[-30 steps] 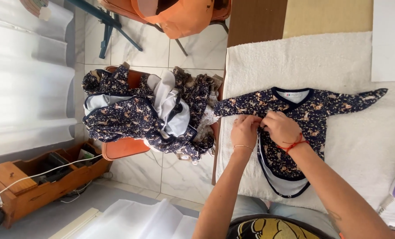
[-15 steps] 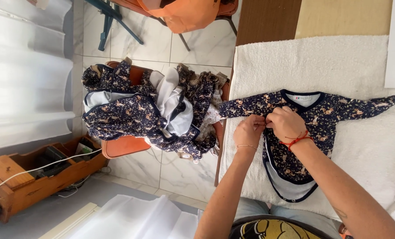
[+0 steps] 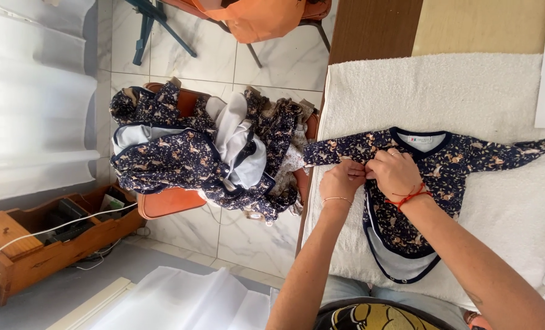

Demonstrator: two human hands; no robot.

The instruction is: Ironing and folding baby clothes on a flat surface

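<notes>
- White towelling (image 3: 443, 85) is covering the table where I am working, with a strip of brown wood (image 3: 373, 30) and a tan panel (image 3: 480, 27) showing beyond its far edge.
- I am pressing my left hand (image 3: 341, 182) and my right hand (image 3: 396, 174) down side by side on a small navy printed bodysuit (image 3: 419, 177), which is lying flat on the towelling with both long sleeves spread out to the sides.
- My left fingers (image 3: 353, 171) are pinching the fabric just below the left sleeve; my right fingers are curling over the chest panel beside them, so both hands are clenching cloth rather than lying loose.
- My right forearm is crossing over the lower half of the bodysuit and hiding part of it; the pale lining is peeking out along the bottom hem.
- Just off the table's left edge, a heap of similar navy printed garments (image 3: 205, 153) is piling up on an orange chair (image 3: 168, 201), near the left sleeve tip but apart from it.
- Farther away, another orange chair (image 3: 254, 18) is standing on the tiled floor (image 3: 181, 61).
- At lower left, a wooden box (image 3: 34, 238) with a white cable is sitting on the floor, well apart from my hands.
</notes>
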